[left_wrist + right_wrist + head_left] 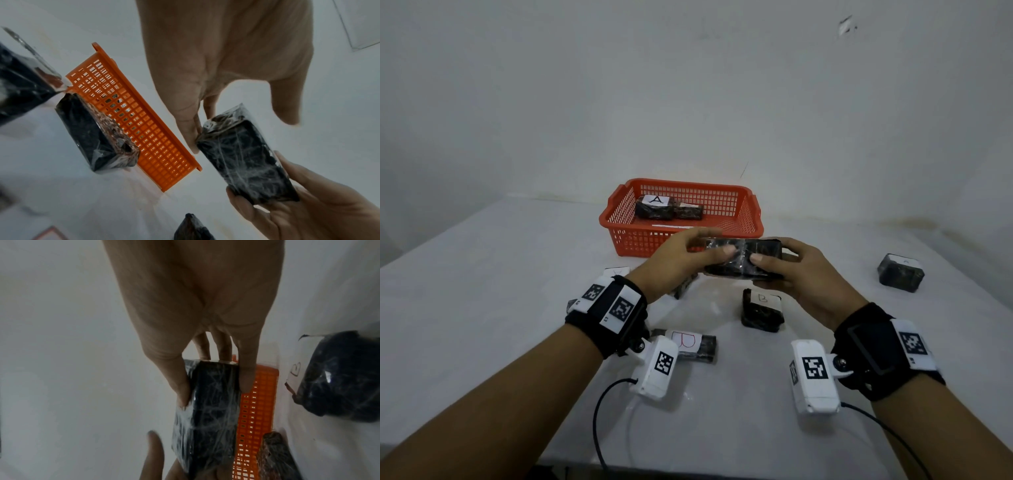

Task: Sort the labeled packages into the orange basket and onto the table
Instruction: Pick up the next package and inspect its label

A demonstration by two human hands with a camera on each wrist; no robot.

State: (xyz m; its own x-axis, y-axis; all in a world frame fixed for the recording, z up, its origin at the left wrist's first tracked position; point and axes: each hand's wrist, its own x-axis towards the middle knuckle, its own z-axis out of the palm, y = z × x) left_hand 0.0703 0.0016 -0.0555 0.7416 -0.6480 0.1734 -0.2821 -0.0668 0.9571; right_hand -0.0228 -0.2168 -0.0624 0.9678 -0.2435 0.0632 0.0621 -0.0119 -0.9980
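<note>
A black plastic-wrapped package [743,260] hangs above the table [482,274], just in front of the orange basket [681,236]; its label does not show. My right hand [774,260] grips one end, thumb on one side and fingers on the other, as the right wrist view shows [213,394]. My left hand [717,241] touches the other end with straight fingers [189,139], its thumb lifted clear of the wrap. In the basket lie a package marked A [655,207] and a second package [690,212].
On the table lie a package marked B [762,310] below my hands, a flat package marked B [688,344] near my left wrist, one partly hidden under my left hand [616,274], and one marked A [900,277] far right. A wall stands behind the basket.
</note>
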